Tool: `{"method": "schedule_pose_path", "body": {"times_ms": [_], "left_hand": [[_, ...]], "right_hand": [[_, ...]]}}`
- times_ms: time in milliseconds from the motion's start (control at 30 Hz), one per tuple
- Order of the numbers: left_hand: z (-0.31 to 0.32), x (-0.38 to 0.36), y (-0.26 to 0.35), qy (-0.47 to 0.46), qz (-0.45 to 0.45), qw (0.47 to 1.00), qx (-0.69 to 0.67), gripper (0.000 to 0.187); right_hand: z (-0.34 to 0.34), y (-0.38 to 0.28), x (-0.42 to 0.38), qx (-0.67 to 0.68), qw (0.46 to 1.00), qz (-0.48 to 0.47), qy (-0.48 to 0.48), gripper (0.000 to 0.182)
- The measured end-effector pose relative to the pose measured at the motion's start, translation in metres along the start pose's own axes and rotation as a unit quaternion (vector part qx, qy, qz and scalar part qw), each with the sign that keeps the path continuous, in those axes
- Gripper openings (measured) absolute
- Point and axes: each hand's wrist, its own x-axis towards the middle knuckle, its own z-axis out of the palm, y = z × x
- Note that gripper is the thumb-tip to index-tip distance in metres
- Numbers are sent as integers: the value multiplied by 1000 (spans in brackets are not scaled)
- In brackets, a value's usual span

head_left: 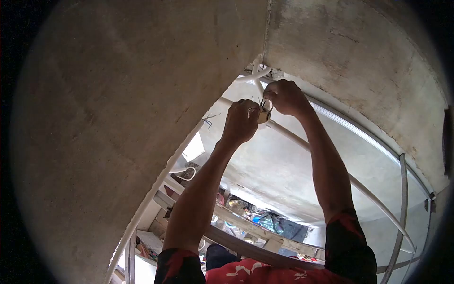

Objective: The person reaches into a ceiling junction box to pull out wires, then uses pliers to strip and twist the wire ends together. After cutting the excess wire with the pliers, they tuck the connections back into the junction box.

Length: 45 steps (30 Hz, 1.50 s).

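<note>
Both arms reach up to a small round yellowish junction box (264,116) on a pale conduit pipe (289,135). Several thin dark electrical wires (261,102) stick out above the box, between the hands. My left hand (240,119) is closed at the box's left side, its fingers curled around wire ends. On the upper right, my right hand (286,97) pinches a wire that runs down toward the box. The fingers partly hide the wires, so their exact grip is hard to see.
Bent white conduits (255,75) rise into the corner above. A metal ceiling channel (352,124) curves along the right wall. Loose wires (207,122) poke out by the concrete edge at left. Far below are wooden planks (246,225) and a cluttered floor (267,222).
</note>
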Motion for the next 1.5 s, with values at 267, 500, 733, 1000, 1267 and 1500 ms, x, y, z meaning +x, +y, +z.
{"method": "schedule_pose_path", "body": {"times_ms": [267, 500, 733, 1000, 1267, 1500], "left_hand": [[-3, -1, -2, -9, 17, 999, -40, 14], [8, -2, -7, 36, 15, 999, 27, 22], [-2, 1, 2, -10, -46, 998, -39, 19], [-11, -1, 3, -37, -106, 982, -152, 13], [-20, 2, -3, -89, -132, 972, -171, 10], [-18, 2, -13, -97, -108, 973, -177, 11]], "right_hand": [[2, 0, -20, 57, 998, 7, 36, 14], [51, 7, -56, -66, 953, -199, 216, 18], [10, -1, -47, -25, 977, -165, 133, 13], [0, 4, -12, 40, 989, -135, 47, 16], [3, 7, -14, 69, 981, -164, 79, 12], [2, 0, -22, 35, 975, -209, 65, 23]]}}
